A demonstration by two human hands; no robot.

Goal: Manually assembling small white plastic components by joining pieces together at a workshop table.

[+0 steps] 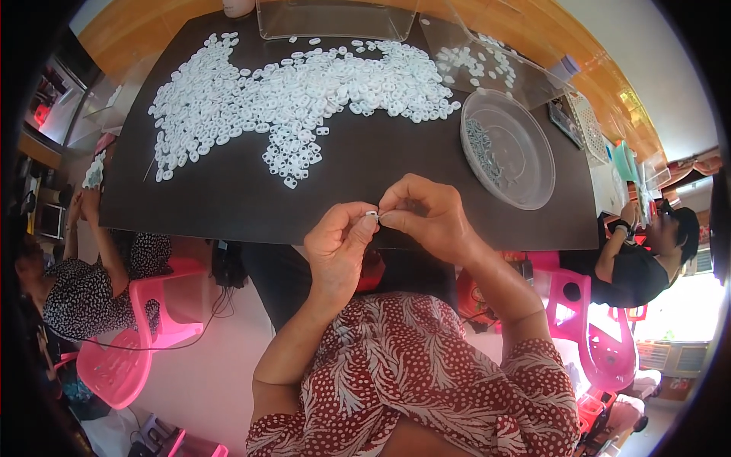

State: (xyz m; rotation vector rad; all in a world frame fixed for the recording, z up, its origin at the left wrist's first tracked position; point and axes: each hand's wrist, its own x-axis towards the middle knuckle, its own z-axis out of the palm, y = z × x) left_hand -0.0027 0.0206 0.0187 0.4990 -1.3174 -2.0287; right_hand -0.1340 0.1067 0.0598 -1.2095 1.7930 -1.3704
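Near the table's front edge, my left hand (339,247) pinches a small white plastic piece (371,214) between thumb and finger. My right hand (428,217) meets it from the other side, its thumb and finger pressed together at the piece. Whatever is in that right pinch is too small to make out. Ahead of my hands spreads a big heap of white plastic pieces (335,84), oval with holes. A smaller cluster of squarer white pieces (293,156) juts toward me. To the right, a round clear tub (533,194) holds many small grey metal parts (483,152).
The dark table (221,202) carries a clear bin (335,23) at the back and a clear tray (487,65) with white pieces at back right. A phone (565,123) lies at the right edge. People sit at left (91,289) and right (647,259), near pink chairs (122,365).
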